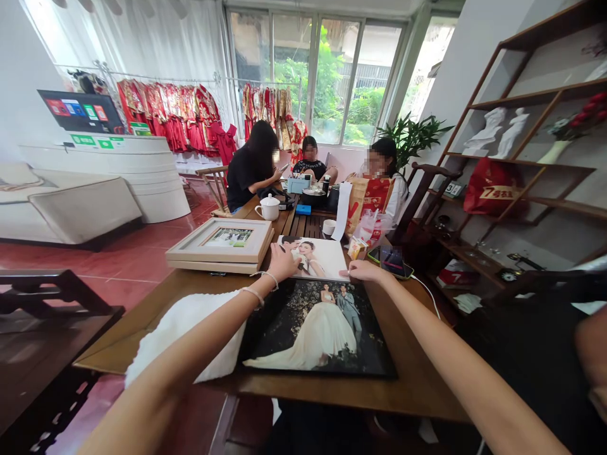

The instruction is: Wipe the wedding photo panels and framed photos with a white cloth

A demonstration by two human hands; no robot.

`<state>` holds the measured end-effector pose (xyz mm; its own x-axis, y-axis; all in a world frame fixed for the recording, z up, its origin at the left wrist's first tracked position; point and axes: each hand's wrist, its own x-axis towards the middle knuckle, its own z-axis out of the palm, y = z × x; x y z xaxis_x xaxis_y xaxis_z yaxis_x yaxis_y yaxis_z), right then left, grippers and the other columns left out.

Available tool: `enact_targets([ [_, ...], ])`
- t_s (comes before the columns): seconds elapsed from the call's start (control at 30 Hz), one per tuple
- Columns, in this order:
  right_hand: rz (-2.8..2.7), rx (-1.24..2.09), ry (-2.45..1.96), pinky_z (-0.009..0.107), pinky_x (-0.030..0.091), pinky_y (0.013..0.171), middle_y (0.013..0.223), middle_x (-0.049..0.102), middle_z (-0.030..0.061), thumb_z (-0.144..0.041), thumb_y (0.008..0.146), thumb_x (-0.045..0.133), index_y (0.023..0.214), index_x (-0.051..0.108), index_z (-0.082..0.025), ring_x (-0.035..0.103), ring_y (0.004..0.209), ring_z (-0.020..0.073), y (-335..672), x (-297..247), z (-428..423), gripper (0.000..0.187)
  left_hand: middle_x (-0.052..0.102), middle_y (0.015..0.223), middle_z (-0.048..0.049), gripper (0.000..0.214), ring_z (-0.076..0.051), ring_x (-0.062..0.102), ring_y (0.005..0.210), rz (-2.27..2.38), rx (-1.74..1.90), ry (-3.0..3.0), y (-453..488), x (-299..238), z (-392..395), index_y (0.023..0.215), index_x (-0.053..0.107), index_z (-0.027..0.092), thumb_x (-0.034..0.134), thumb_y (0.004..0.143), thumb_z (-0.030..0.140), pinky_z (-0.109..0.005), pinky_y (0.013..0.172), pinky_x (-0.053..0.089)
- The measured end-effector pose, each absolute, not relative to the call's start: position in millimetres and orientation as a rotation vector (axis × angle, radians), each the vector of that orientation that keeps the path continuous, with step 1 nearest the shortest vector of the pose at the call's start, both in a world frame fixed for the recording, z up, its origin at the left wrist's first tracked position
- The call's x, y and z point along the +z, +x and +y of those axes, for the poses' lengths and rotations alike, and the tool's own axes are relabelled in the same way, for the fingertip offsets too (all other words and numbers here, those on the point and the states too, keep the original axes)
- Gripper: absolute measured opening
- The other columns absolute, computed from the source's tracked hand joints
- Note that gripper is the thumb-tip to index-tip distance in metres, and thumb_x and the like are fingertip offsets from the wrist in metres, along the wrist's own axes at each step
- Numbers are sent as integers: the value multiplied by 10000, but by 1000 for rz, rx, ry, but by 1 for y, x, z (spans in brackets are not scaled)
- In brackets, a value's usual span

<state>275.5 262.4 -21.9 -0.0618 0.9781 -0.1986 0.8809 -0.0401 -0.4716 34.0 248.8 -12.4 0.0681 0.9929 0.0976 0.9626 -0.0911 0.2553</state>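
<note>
A white-background wedding photo print (320,253) lies at the far edge of a larger dark wedding photo panel (313,325). My left hand (284,260), with bands at the wrist, rests on the print's left part, its fingers spread over the surface. At the print's lower right corner, my right hand (364,271) has its fingers closed on the edge. A white towel (190,335) lies under my left forearm, left of the dark panel. Stacked picture frames (220,243) sit just beyond the towel.
The wooden table (156,300) also bears a lidded white mug (268,207), a small cup (329,227), a phone (396,262) with a white cable, and paper bags (372,199). Several people sit at its far end. A shelf unit (526,158) stands at right.
</note>
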Motion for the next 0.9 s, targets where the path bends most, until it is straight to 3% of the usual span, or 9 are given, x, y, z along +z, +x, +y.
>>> enact_targets([
  [0.07,-2007,637,-1965,240,349,577,644,557,12,-352,711,677,653,544,-177,496,626,138,282,-18,247,227,353,1426,-173,526,-281,280,1341,1869,420,2336,17,3,220,1345,369,122,428,899,393,-361,1068,248],
  [0.13,-1956,524,-1774,251,372,602,666,579,10,-365,774,588,765,572,-185,513,631,145,292,-16,223,181,490,1335,-48,402,-182,443,1230,1705,464,2426,-13,17,182,1251,487,232,402,911,428,-258,1019,335],
  [0.2,-1899,533,-1595,263,399,637,706,600,15,-415,801,534,814,583,-194,535,668,155,300,-17,190,227,604,1165,-32,378,-168,568,1064,1503,606,2458,-52,23,138,1132,567,234,403,900,483,-252,923,436],
  [0.27,-1839,631,-1480,276,420,671,750,618,22,-460,783,549,845,597,-199,555,707,164,306,-21,156,272,620,1133,-32,434,-185,601,1002,1533,544,2481,-92,17,95,1123,571,242,510,822,548,-271,875,481],
  [0.4,-1630,668,-1578,304,447,659,776,649,37,-517,710,606,883,625,-201,580,711,187,311,-38,105,361,563,1246,-128,670,-269,558,1102,1712,454,2584,-142,-16,42,1259,487,184,626,710,543,-350,909,476],
  [0.5,-1571,475,-1763,346,463,682,783,651,55,-550,718,554,866,640,-196,587,705,206,315,-57,91,394,563,1272,-117,537,-265,548,1128,1641,573,2573,-151,-32,34,1248,508,198,542,783,466,-340,940,448],
  [0.6,-1540,419,-1824,389,472,756,845,648,79,-543,745,497,868,651,-190,594,741,222,318,-73,87,404,686,1011,-71,403,-243,630,920,1798,872,2260,-150,-25,40,1050,605,193,481,812,494,-290,809,490],
  [0.77,-1402,278,-1680,418,465,793,995,615,113,-530,765,508,979,615,-192,571,872,259,299,-70,71,414,648,775,-6,494,-176,582,684,1848,1598,1386,-133,5,53,921,585,165,546,717,613,-226,576,455],
  [0.9,-1337,791,-1327,380,470,850,1026,625,115,-532,780,554,1087,562,-214,585,978,251,248,-38,55,442,646,678,-4,515,-166,576,579,1453,1485,858,-93,8,64,890,592,149,626,640,598,-238,485,442],
])
